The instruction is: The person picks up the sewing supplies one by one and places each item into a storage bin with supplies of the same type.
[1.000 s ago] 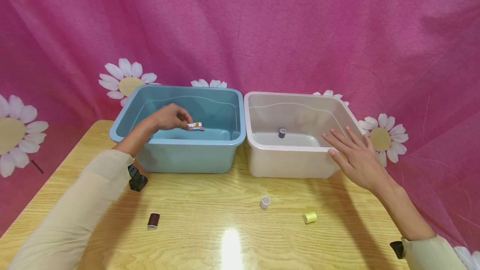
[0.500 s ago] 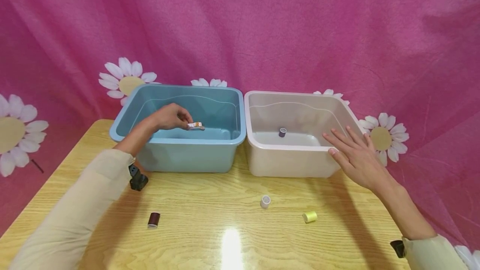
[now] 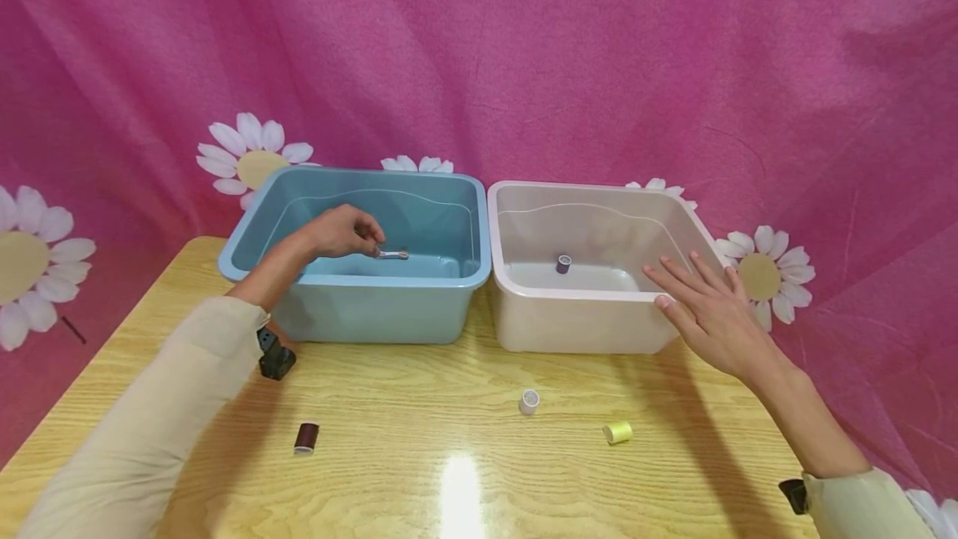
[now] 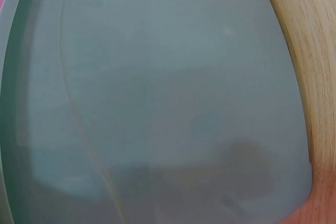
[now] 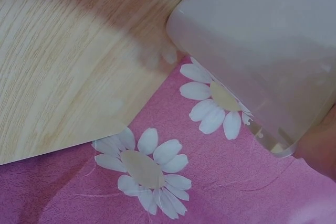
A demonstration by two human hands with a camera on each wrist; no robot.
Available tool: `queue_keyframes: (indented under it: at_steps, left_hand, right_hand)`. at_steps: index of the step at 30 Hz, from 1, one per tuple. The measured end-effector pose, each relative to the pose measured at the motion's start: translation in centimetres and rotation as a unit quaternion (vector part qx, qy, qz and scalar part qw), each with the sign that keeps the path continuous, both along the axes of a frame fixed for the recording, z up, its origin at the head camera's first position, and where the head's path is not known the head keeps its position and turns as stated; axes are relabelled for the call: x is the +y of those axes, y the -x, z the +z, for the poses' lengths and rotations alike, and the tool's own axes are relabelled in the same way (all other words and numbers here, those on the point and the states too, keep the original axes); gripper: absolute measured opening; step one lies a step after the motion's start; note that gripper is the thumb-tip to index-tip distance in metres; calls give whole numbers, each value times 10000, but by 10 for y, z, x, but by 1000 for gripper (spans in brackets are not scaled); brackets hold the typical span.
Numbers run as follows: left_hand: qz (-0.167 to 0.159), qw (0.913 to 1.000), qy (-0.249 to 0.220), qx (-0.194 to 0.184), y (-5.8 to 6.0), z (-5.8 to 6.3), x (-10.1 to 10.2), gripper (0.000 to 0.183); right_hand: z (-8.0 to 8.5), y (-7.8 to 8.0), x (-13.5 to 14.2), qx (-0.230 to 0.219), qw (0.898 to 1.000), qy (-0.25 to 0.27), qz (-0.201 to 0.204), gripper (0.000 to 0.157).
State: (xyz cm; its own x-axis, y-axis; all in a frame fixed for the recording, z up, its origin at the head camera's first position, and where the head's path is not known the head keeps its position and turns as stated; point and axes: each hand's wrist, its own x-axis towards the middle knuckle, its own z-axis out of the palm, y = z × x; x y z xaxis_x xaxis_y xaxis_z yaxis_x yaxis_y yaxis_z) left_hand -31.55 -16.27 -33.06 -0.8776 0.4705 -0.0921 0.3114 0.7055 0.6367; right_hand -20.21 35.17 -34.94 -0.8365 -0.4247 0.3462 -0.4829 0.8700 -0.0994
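Observation:
In the head view my left hand (image 3: 346, 231) reaches over the near rim of the blue tub (image 3: 389, 283). Between its thumb and fingers it pinches a small, slim white item with a brownish end (image 3: 395, 254); its kind is too small to tell. My right hand (image 3: 714, 318) lies with fingers spread over the front right rim of the off-white tub (image 3: 584, 296). A dark purple thread spool (image 3: 564, 264) is inside that tub. The left wrist view shows just the blue tub's wall (image 4: 173, 87) and some table; the pinched item is out of it.
On the wooden table (image 3: 389, 406) stands a white spool (image 3: 529, 403). A yellow spool (image 3: 618, 432) lies to its right and a dark maroon spool (image 3: 306, 437) at the left. The tubs stand side by side before a pink flowered cloth (image 3: 479, 56).
The pinched item has turned: its white and orange face showed earlier, and now only a thin edge does. Both hands keep nearly the same places.

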Motion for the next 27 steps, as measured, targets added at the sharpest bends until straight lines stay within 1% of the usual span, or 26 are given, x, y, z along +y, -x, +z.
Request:
queue_keyframes:
  at_steps: [5,12,21,27]
  left_hand:
    - [2,10000,-11,-55,-1,1,0,18]
    - [-24,9989,-397,-253,-2,4,1,22]
    - [-84,9990,-426,-138,-3,3,0,23]
    - [-87,9994,-340,15,-5,3,0,26]
  right_hand:
    - [0,0,0,-40,10000,4,-1,44]
    - [2,1,0,-37,10000,-5,-12,44]
    - [2,0,1,-81,10000,-15,-28,44]
    - [2,-1,0,-101,9999,-29,-46,44]
